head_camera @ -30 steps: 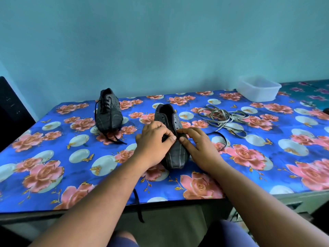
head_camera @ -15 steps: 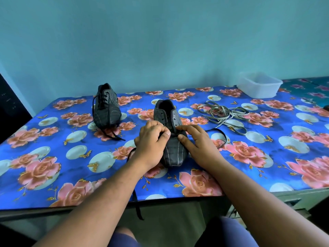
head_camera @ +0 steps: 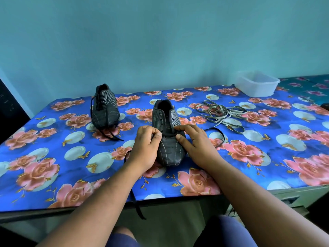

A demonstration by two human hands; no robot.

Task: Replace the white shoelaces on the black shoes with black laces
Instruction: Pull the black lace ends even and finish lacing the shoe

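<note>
A black striped shoe (head_camera: pixel 169 148) lies toe toward me at the table's middle, its upper eyelets empty. My left hand (head_camera: pixel 146 145) pinches a black lace (head_camera: pixel 219 135) at the shoe's left lower eyelets. On the shoe's right side rests my right hand (head_camera: pixel 194 141), its fingers on the lace by the lowest eyelets. One end of that lace loops out to the right, the other trails under my left wrist and hangs over the table's front edge. A second black shoe (head_camera: pixel 105 108), laced in black, stands at the back left. The removed white laces (head_camera: pixel 222 113) lie tangled at the back right.
The table carries a blue cloth with pink roses (head_camera: pixel 53 157). A white plastic tub (head_camera: pixel 257 83) sits at the back right corner against the teal wall. A dark object (head_camera: pixel 8 107) stands off the table's left edge. My knees show below the front edge.
My hands have drawn slightly apart on the shoe, the left pulling its lace end leftward. The camera has tilted, so the table sits lower in view.
</note>
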